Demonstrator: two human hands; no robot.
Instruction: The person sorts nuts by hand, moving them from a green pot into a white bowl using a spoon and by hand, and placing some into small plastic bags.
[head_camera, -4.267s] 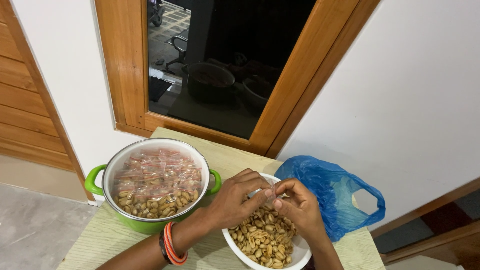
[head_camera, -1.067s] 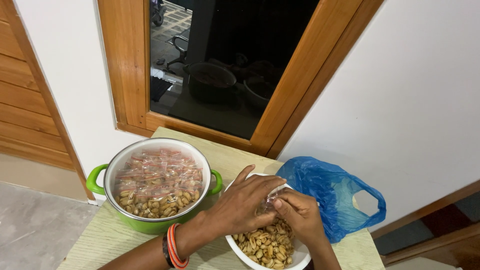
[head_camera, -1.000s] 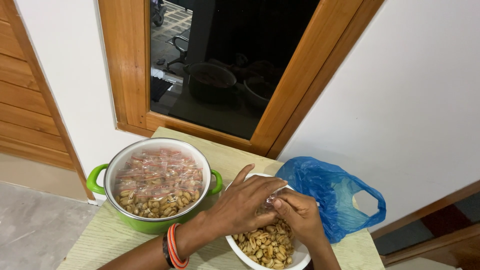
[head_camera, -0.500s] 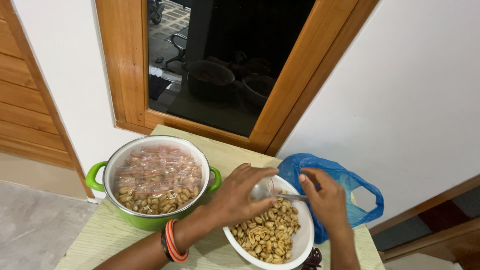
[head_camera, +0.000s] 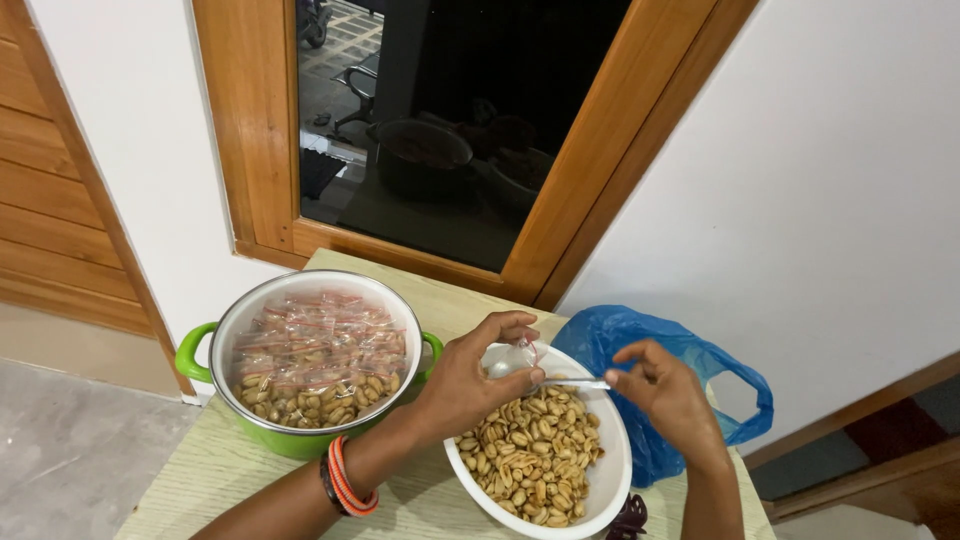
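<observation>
Bag (head_camera: 512, 357), a small clear one, sits over the far rim of the white bowl (head_camera: 610, 470), pinched in the left hand (head_camera: 470, 375) with its mouth turned to the right. Spoon (head_camera: 570, 384) lies level, long axis left to right, its tip just at the bag and its handle clamped in the right hand (head_camera: 665, 395). Peanuts (head_camera: 530, 460) lie directly below both grips. A green pot (head_camera: 200, 345) of filled bags stands on the counter (head_camera: 200, 480) at the left.

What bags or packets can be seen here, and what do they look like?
Small clear packets of peanuts: heaped in the green pot, left.
Tiny clear packet: pinched in the left hand, above the white bowl.
Blue plastic bag: crumpled, with handles, right of the bowl.
</observation>
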